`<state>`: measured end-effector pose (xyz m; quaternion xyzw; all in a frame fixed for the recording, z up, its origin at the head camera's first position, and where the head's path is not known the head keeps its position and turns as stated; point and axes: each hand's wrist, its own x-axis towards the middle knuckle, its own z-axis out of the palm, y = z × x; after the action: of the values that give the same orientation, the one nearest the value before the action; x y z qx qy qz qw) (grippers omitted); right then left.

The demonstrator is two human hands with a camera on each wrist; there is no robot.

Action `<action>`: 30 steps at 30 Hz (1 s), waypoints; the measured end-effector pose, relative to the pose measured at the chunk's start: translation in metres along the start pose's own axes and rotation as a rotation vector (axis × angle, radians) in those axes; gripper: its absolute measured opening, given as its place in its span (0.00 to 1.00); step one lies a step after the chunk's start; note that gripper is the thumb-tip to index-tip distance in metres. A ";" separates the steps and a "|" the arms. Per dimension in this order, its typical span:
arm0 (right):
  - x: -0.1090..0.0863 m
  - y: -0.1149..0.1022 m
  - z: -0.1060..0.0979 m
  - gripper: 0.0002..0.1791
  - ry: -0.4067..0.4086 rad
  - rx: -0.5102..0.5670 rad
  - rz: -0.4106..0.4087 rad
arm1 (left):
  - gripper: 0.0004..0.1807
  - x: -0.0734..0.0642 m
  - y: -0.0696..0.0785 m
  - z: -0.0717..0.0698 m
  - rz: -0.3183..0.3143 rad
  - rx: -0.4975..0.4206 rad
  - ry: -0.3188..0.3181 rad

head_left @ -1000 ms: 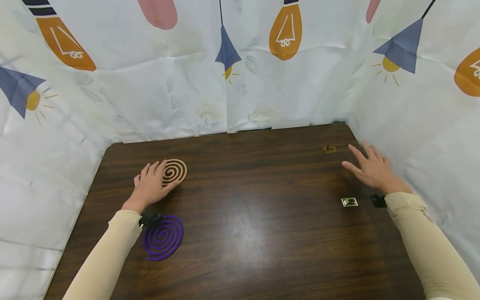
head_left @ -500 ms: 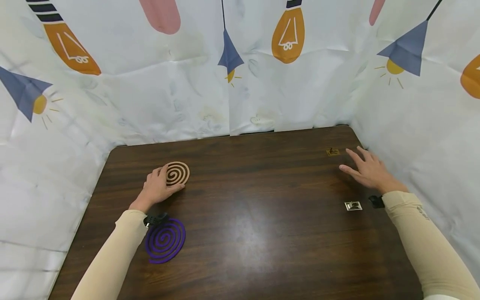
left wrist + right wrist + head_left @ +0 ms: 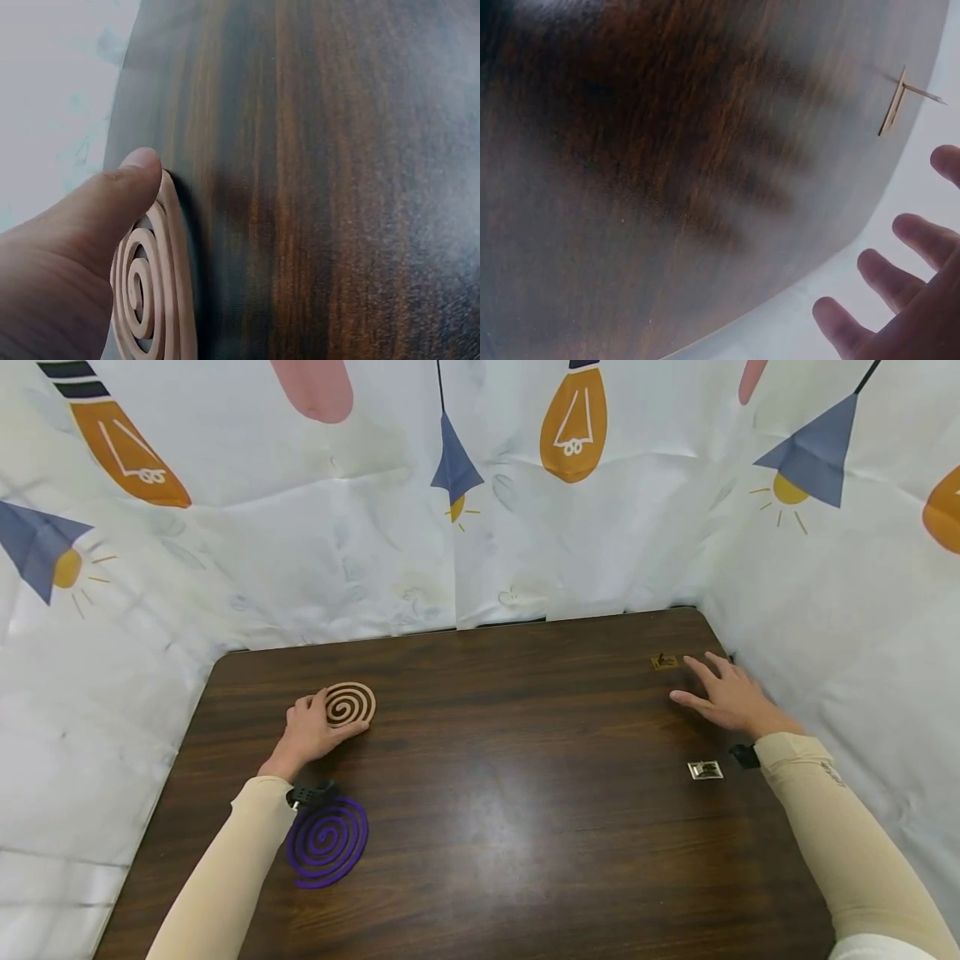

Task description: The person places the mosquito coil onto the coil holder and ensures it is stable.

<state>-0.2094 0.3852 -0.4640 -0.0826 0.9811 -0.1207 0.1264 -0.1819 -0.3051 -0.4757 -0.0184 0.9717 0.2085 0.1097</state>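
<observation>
The left hand (image 3: 309, 733) pinched the tan spiral coil (image 3: 349, 704) at its near rim, thumb (image 3: 112, 199) on the outer ring, tipping it off the dark worktop (image 3: 495, 793) near the far left corner. The coil looked light, stiff and brittle, so it likely wanted support at the solid outer rim rather than the thin inner turns. The right hand (image 3: 723, 697) hovered flat with fingers spread and holding nothing, just beside a small brass stand (image 3: 663, 661).

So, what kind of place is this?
Probably a makeshift recording booth: a dark wooden table walled by a wrinkled white sheet printed with lamps, holding only spiral coils and small metal stands.
</observation>
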 end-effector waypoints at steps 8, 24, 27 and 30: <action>0.007 -0.001 0.003 0.49 -0.028 -0.021 0.007 | 0.63 0.003 -0.002 -0.003 -0.011 -0.015 0.003; 0.019 0.000 0.010 0.50 -0.060 -0.044 0.003 | 0.65 0.004 -0.003 -0.004 -0.016 -0.029 -0.004; 0.021 0.000 0.011 0.51 -0.060 -0.048 0.006 | 0.66 0.004 -0.002 -0.003 -0.027 -0.040 0.001; 0.022 0.000 0.012 0.52 -0.062 -0.050 0.013 | 0.66 0.004 -0.003 -0.003 -0.033 -0.053 0.009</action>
<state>-0.2274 0.3784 -0.4807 -0.0832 0.9800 -0.0930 0.1552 -0.1865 -0.3085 -0.4753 -0.0385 0.9658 0.2323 0.1082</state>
